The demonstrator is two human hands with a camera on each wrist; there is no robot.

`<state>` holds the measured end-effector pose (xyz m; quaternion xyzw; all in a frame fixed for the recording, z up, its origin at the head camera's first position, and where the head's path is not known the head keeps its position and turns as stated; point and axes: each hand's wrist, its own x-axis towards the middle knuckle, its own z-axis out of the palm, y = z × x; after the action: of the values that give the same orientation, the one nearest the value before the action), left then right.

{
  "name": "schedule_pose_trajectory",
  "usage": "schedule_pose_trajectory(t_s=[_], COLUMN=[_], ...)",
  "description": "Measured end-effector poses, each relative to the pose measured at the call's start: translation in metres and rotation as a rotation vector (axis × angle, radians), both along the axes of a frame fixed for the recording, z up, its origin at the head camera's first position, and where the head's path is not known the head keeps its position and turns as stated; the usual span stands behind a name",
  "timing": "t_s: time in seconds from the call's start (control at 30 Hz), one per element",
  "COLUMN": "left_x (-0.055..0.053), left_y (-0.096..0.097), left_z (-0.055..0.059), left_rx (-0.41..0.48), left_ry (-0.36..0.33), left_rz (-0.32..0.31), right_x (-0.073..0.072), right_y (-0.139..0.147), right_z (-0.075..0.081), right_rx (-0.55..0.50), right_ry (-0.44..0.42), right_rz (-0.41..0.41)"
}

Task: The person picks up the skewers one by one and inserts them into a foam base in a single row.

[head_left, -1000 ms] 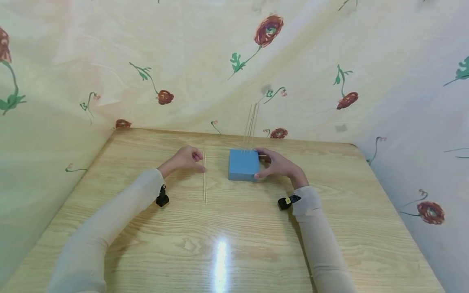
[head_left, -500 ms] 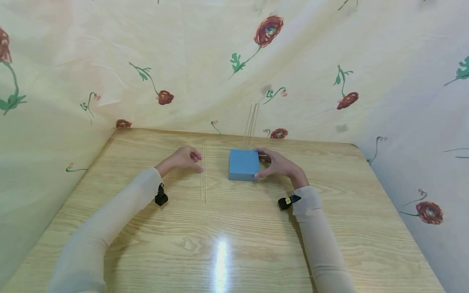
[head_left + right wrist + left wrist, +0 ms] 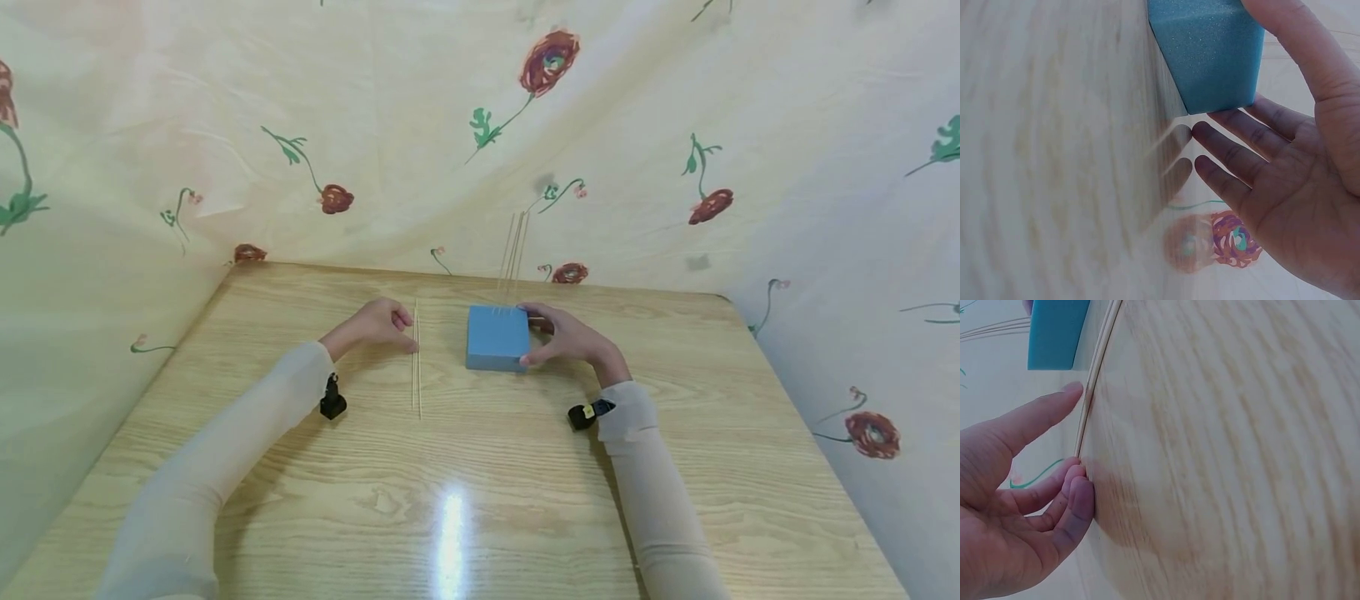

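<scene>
Left hand: thumb and fingertips stand apart at the sticks' upper portion; the hand (image 3: pixel 380 322) reaches in from the side away from the block, and no firm pinch is visible.
Loose sticks: on the bench (image 3: pixel 360 517), along the fingertip side of the left hand, between the two hands; the sticks (image 3: pixel 1093 372) run nearly side by side. At least two show; overlap prevents a firm count.
Stick spacing, change: half a second ago the sticks lay spread with visible gaps; now they lie closer together, and the left hand has shifted slightly toward the right hand.
Right hand: holds the blue block (image 3: pixel 498 333), thumb at the near corner and fingers at the far corner; the hand (image 3: pixel 572 337) lies on the side away from the loose sticks.
Blue block: just beside the right hand, apart from the left; position unchanged over the last second.
Standing sticks: several thin sticks (image 3: pixel 514 257) rise at the block's rear edge, beyond the right hand's fingers; unchanged.
Effect on the work: judged small; the loose sticks are regrouped rather than clearly lifted, and the block appears steadied.
</scene>
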<state>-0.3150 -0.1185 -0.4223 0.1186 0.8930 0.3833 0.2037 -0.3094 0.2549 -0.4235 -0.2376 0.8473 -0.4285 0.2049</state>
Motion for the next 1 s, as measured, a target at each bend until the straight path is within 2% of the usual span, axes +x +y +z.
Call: schedule_pose_trajectory(t_s=[0.5,0.83,1.0], left_x=[-0.0021,-0.0047,-0.0036], left_y=[-0.0047,-0.0088,-0.007], left_z=[-0.003,-0.0039,-0.0015], left_rx=[0.039,0.017,0.013], left_ry=[-0.018,-0.018,-0.039], left_rz=[-0.006,-0.028,-0.01], right_x=[0.0012,0.0033,0.0033], right_y=[0.0,-0.0005,0.0002], right_z=[-0.0005,-0.0002,-0.0015], right_rx=[-0.011,-0.016,-0.019], right_ry=[-0.008,-0.017,-0.017], right_rz=[0.002,-0.003,-0.004])
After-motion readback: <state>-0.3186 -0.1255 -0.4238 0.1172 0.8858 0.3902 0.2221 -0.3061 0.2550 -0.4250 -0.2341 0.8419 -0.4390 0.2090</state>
